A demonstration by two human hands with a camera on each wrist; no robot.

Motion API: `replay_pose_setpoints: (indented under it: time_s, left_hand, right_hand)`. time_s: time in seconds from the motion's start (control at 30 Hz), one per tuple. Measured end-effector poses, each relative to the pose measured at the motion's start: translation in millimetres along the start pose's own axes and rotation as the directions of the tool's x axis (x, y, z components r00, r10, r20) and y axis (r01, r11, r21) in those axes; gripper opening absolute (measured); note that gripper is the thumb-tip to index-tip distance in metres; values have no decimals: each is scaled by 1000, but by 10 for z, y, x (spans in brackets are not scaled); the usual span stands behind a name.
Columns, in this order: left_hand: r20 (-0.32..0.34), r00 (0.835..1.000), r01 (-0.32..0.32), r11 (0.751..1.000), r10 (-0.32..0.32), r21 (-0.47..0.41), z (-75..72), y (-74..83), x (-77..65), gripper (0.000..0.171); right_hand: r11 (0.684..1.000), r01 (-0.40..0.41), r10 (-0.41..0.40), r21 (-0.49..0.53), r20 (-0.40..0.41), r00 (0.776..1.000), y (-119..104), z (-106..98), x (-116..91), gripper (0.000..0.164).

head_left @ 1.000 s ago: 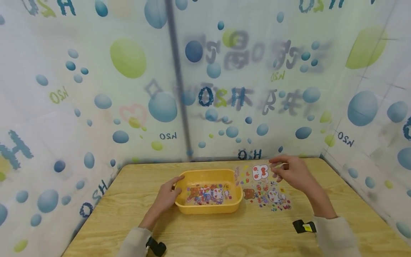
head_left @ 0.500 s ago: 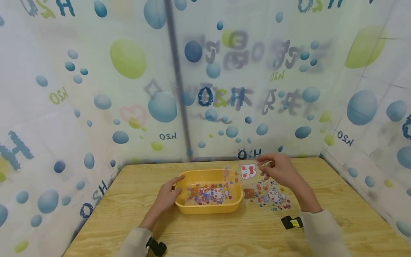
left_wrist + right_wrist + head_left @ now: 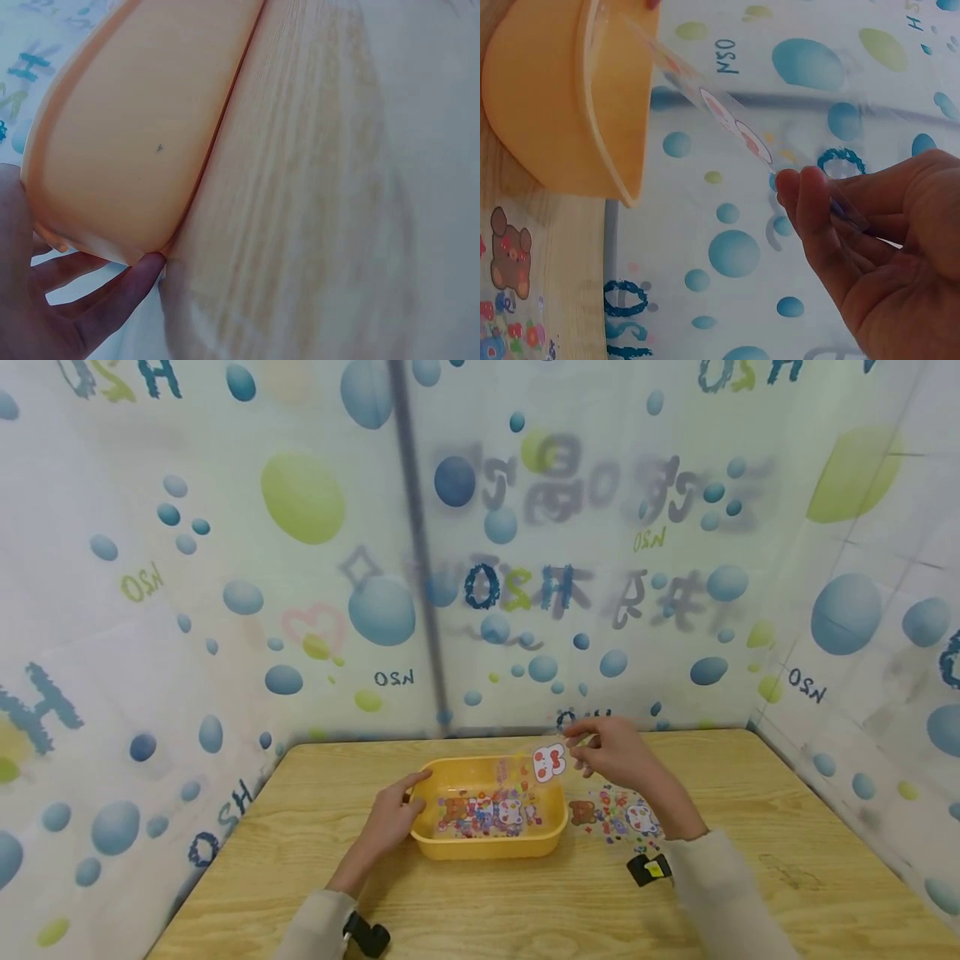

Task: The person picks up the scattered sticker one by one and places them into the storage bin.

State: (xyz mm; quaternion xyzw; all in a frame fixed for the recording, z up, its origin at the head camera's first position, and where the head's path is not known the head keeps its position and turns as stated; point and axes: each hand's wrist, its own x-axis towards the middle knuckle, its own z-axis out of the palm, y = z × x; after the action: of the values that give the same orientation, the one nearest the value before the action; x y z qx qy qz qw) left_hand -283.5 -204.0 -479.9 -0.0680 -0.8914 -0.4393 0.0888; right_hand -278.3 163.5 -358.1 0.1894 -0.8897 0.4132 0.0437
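Note:
A yellow plastic basin stands on the table, its outer wall filling much of the left wrist view. My left hand grips its left end, thumb at the rim and fingers against the outside. Above the basin's right part, my right hand pinches the edge of a clear sticker sheet with a white rabbit on it. This sheet slants down toward the basin in the right wrist view. Inside the basin lie clear stickers with bears and rabbits; whether they form one sheet or several cannot be told.
Right of the basin, more clear stickers with a brown bear and a rabbit lie on the wooden table. Patterned curtains rise behind and at both sides. Each wrist wears a small black device.
The right hand has moved left, bringing the pinched sticker sheet from above the table stickers to over the basin. The left hand and basin have stayed in place.

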Motion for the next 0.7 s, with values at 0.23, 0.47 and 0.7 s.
replay_pose_setpoints:
  time_s: [0.23,0.47,0.7]
  left_hand:
    - [-6,1000,-4,1000,4,3,-3,8,0,51]
    - [0,1000,-1,1000,1,1,-1,11,2,52]
    - [-3,1000,-4,1000,4,4,1,2,-4,52]
  right_hand:
    - [1000,-14,14,-13,50,999,-94,175,123,29]
    - [1000,-15,16,-12,114,993,-173,307,216,28]
    - [998,22,-13,-53,164,986,-319,456,356,30]
